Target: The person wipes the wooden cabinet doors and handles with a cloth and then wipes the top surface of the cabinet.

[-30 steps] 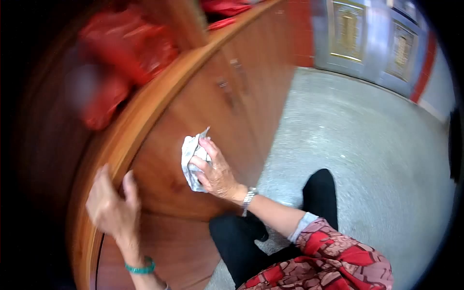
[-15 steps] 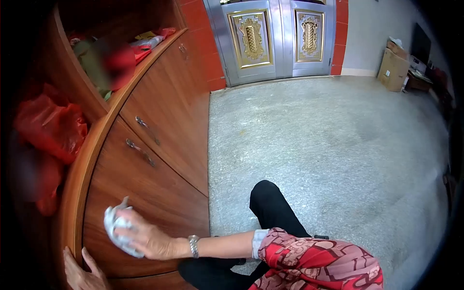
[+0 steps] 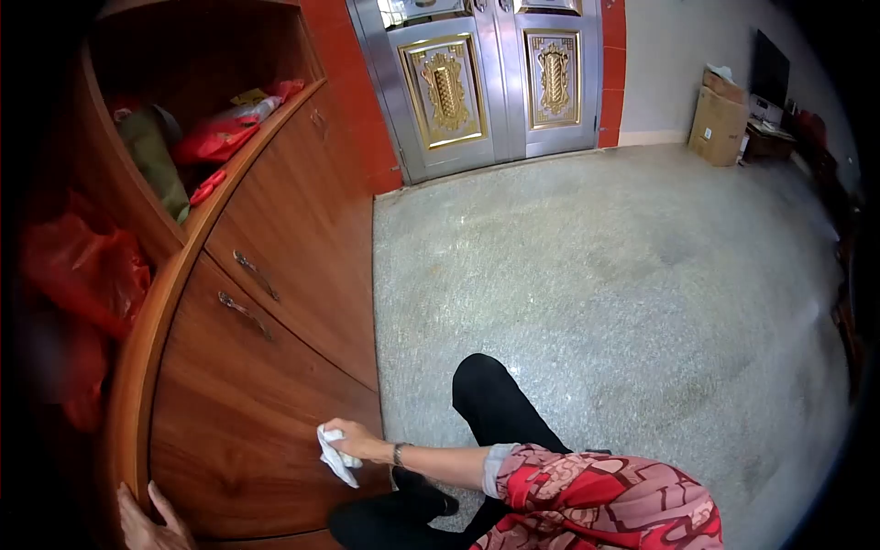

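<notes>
My right hand (image 3: 363,443) is closed around a crumpled white cloth (image 3: 335,460), low in front of the brown wooden cabinet door (image 3: 247,403). Whether the cloth touches the wood there, I cannot tell. At the bottom left, my left hand (image 3: 151,524) rests at the cabinet's rounded edge, thumb apart from the fingers, with part of it cut off by the frame. Above both hands, two ornate metal handles (image 3: 246,315) sit on neighbouring doors.
Red plastic bags (image 3: 82,266) hang at the left. The shelf holds a green item (image 3: 151,160) and red packages (image 3: 215,140). Ahead stand silver double doors (image 3: 495,101) with gold panels. A cardboard box (image 3: 718,126) is by the far wall. My bent knee (image 3: 481,380) is over the speckled floor.
My right hand has moved right with the cloth, away from the middle of the door toward its lower right. My left hand stays at the cabinet edge. The view has shifted slightly.
</notes>
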`<state>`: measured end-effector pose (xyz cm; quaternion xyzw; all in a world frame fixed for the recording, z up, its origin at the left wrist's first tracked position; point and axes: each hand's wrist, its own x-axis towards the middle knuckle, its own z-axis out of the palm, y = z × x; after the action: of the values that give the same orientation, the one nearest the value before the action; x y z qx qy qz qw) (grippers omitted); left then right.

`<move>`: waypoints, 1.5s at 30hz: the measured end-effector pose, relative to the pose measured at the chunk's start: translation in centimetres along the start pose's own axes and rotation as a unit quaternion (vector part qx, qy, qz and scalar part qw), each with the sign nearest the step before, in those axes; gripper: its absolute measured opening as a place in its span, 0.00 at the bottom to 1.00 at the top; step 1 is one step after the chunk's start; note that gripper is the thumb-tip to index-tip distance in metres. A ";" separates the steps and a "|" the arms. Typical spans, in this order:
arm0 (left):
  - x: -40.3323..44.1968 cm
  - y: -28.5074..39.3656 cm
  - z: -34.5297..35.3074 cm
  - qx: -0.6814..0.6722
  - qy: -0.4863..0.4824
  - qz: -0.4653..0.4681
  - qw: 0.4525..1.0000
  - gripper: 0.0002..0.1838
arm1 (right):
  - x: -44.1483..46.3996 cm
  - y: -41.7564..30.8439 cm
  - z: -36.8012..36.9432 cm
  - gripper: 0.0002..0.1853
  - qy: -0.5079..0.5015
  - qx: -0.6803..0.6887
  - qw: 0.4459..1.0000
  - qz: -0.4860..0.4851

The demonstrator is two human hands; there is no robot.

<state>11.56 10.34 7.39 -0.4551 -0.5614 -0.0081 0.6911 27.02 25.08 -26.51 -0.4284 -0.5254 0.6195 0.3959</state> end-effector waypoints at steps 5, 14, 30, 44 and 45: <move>0.1 0.0 -0.3 -0.047 0.005 -0.015 0.999 0.31 | -1.6 4.5 -2.6 0.19 -0.035 0.191 0.979 0.066; 0.4 0.1 -1.3 -0.064 -0.053 -0.044 0.996 0.26 | -7.2 12.1 -8.6 0.14 -0.063 0.205 0.956 0.202; -0.8 0.6 -0.3 -0.190 -0.193 -0.157 0.950 0.19 | -8.0 9.4 -8.8 0.19 -0.134 0.392 0.864 0.285; -1.5 0.4 -0.5 -0.214 -0.179 -0.151 0.948 0.19 | -8.3 13.1 -8.5 0.27 -0.191 0.388 0.858 0.277; -1.5 0.5 -0.5 -0.219 -0.180 -0.154 0.947 0.19 | -8.3 13.0 -8.5 0.27 -0.190 0.386 0.859 0.277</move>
<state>11.66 9.51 5.97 -0.4967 -0.7241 -0.1552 0.4526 37.20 18.23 -39.10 -0.2428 -0.1682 0.9263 0.2338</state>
